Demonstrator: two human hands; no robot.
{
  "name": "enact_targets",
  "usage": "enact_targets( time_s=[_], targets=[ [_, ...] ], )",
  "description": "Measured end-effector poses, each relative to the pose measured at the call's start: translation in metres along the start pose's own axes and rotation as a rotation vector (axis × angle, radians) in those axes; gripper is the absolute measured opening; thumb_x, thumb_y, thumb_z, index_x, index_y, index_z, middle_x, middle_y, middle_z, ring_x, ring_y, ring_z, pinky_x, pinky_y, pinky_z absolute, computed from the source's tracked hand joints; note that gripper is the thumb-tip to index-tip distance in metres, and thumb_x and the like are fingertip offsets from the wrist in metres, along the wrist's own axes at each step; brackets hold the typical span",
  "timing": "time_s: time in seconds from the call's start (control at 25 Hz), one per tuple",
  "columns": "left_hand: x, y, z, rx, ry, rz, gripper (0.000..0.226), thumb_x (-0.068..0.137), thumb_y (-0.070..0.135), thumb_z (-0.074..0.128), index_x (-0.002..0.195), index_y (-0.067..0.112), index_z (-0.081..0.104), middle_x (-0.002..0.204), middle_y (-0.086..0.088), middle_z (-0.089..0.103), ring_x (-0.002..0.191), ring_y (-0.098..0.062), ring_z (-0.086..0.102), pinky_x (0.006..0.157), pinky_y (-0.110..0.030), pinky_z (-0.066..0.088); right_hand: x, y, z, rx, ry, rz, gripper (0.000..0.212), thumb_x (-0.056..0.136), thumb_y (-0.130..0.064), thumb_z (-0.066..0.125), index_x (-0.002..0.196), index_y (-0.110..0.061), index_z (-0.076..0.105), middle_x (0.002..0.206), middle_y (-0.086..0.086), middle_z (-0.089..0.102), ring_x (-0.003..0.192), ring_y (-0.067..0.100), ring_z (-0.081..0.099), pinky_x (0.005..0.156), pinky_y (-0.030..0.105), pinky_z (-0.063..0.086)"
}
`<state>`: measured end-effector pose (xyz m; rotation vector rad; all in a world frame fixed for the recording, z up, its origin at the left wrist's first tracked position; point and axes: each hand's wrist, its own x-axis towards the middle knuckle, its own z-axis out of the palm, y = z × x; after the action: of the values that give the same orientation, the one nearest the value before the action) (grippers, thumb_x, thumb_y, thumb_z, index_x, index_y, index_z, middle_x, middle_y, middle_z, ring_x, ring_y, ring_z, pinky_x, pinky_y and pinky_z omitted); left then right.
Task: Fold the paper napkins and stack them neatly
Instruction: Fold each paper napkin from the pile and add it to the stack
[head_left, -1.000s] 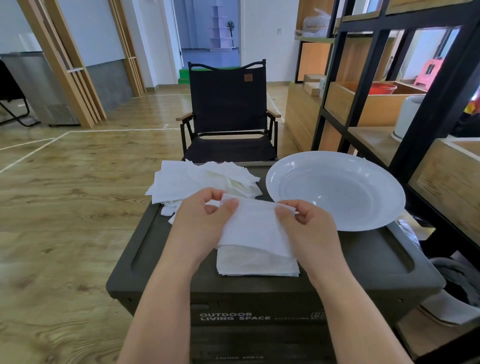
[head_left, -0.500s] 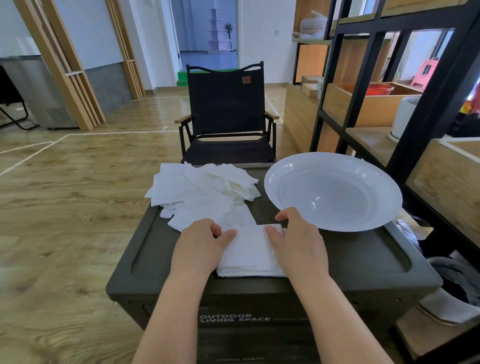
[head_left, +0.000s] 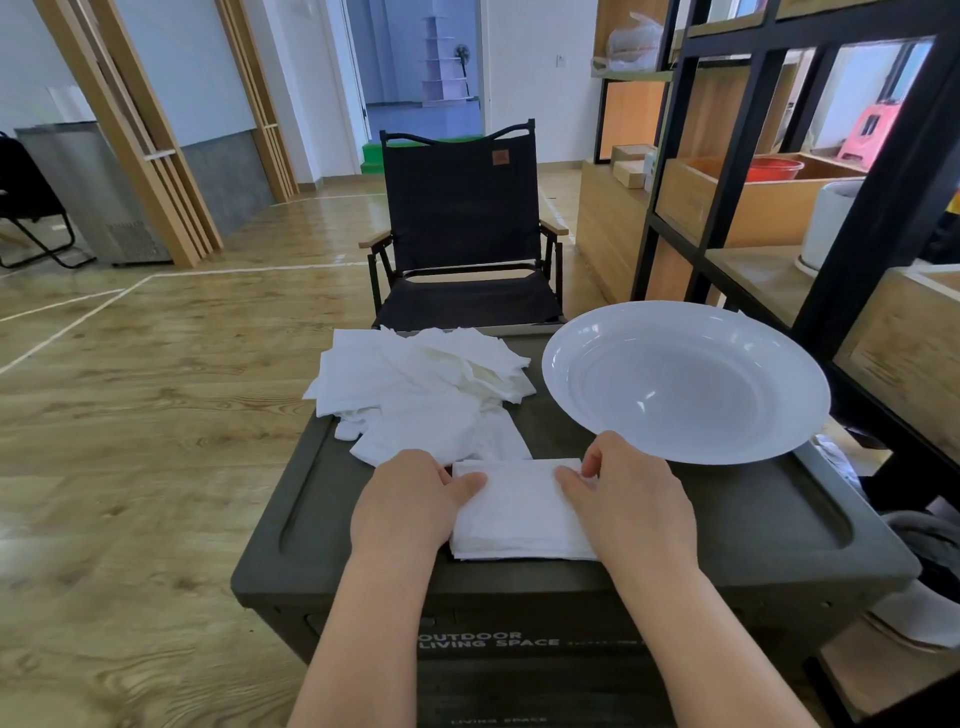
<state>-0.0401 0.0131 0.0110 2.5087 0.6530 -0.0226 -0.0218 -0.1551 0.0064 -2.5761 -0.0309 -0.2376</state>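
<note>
My left hand (head_left: 402, 506) and right hand (head_left: 631, 501) press flat on one folded napkin stack (head_left: 519, 512). One loose napkin pile (head_left: 421, 395) lies at 11 o'clock, one white plate (head_left: 685, 382) at 1 o'clock on the desk (head_left: 779, 530).

The napkins (head_left: 519, 512) are thin white paper, matt and faintly embossed; the loose heap (head_left: 421, 395) behind them is the same soft, crinkled paper. The worktop (head_left: 727, 525) is dark olive plastic with a dull, slightly grained finish. The plate (head_left: 685, 382) looks like smooth white plastic or glazed ware, glossy with bright highlights. The chair (head_left: 460, 218) has black matt cloth on a dark frame with wooden armrests. The floor (head_left: 156, 415) is wood-grain plank with a light sheen. The shelf (head_left: 893, 171) is black matt metal with wooden boards.
</note>
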Motion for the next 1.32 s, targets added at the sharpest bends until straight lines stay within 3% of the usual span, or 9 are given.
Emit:
enact_targets(
  time_s=[0.12, 0.24, 0.32, 0.48, 0.72, 1.0, 1.2, 1.32],
  targets=[
    [-0.004, -0.002, -0.003, -0.019, 0.043, 0.01, 0.037, 0.085, 0.05, 0.06, 0.065, 0.021, 0.048, 0.065, 0.004, 0.058, 0.06, -0.011, 0.054, 0.052, -0.024, 0.036, 0.001, 0.007, -0.011, 0.003, -0.013, -0.076, 0.01, 0.09, -0.031, 0.057, 0.085, -0.026, 0.05, 0.068, -0.01, 0.053, 0.061, 0.006, 0.049, 0.054, 0.017, 0.038],
    [-0.004, -0.001, -0.01, -0.088, 0.33, 0.061, 0.027, 0.086, 0.048, 0.059, 0.077, 0.023, 0.055, 0.075, 0.007, 0.064, 0.07, -0.011, 0.06, 0.057, -0.026, 0.039, 0.0, -0.002, -0.016, 0.124, 0.063, -0.17, 0.01, 0.089, -0.034, 0.058, 0.088, -0.028, 0.051, 0.059, -0.011, 0.047, 0.055, 0.004, 0.049, 0.053, 0.013, 0.034],
    [0.005, 0.002, -0.009, -0.154, 0.462, 0.135, 0.019, 0.088, 0.042, 0.061, 0.088, 0.023, 0.057, 0.079, 0.009, 0.06, 0.073, -0.011, 0.057, 0.062, -0.026, 0.039, -0.002, -0.013, -0.01, 0.167, -0.026, -0.184, 0.017, 0.088, -0.041, 0.058, 0.094, -0.031, 0.046, 0.064, -0.011, 0.048, 0.059, 0.001, 0.048, 0.052, 0.012, 0.031],
    [0.025, -0.003, 0.006, -0.151, 0.297, 0.253, 0.025, 0.082, 0.032, 0.069, 0.104, 0.025, 0.059, 0.101, 0.008, 0.057, 0.096, -0.012, 0.054, 0.075, -0.023, 0.036, -0.004, -0.012, 0.002, 0.067, -0.205, -0.219, 0.027, 0.086, -0.044, 0.059, 0.098, -0.03, 0.039, 0.067, -0.012, 0.043, 0.06, 0.002, 0.045, 0.051, 0.015, 0.031],
    [0.026, -0.016, 0.006, -0.122, 0.271, 0.312, 0.028, 0.083, 0.026, 0.065, 0.11, 0.028, 0.06, 0.106, 0.008, 0.058, 0.098, -0.012, 0.053, 0.076, -0.024, 0.04, 0.002, 0.01, -0.01, 0.083, -0.235, -0.15, 0.022, 0.084, -0.043, 0.061, 0.097, -0.029, 0.05, 0.071, -0.011, 0.045, 0.065, 0.005, 0.047, 0.061, 0.019, 0.039],
    [0.021, -0.017, 0.001, -0.088, 0.451, 0.325, 0.008, 0.089, 0.028, 0.059, 0.092, 0.026, 0.067, 0.092, 0.01, 0.066, 0.091, -0.011, 0.058, 0.072, -0.021, 0.038, 0.004, 0.0, -0.012, 0.248, -0.037, -0.142, 0.015, 0.09, -0.04, 0.056, 0.087, -0.026, 0.059, 0.059, -0.01, 0.048, 0.056, 0.005, 0.047, 0.055, 0.012, 0.032],
    [0.018, -0.015, 0.002, -0.007, 0.238, 0.312, 0.048, 0.081, 0.019, 0.062, 0.126, 0.028, 0.047, 0.124, 0.007, 0.051, 0.116, -0.017, 0.041, 0.088, -0.028, 0.039, 0.004, -0.003, -0.013, 0.304, 0.039, -0.169, 0.014, 0.091, -0.035, 0.055, 0.081, -0.025, 0.057, 0.055, -0.012, 0.044, 0.052, 0.005, 0.045, 0.053, 0.008, 0.029],
    [0.018, -0.016, 0.005, 0.002, 0.352, 0.339, 0.039, 0.084, 0.014, 0.056, 0.121, 0.024, 0.053, 0.116, 0.005, 0.057, 0.111, -0.019, 0.047, 0.083, -0.029, 0.042, 0.004, -0.003, -0.014, 0.319, 0.052, -0.18, 0.014, 0.091, -0.034, 0.055, 0.08, -0.027, 0.056, 0.053, -0.012, 0.043, 0.05, 0.005, 0.045, 0.049, 0.006, 0.033]
  ],
)
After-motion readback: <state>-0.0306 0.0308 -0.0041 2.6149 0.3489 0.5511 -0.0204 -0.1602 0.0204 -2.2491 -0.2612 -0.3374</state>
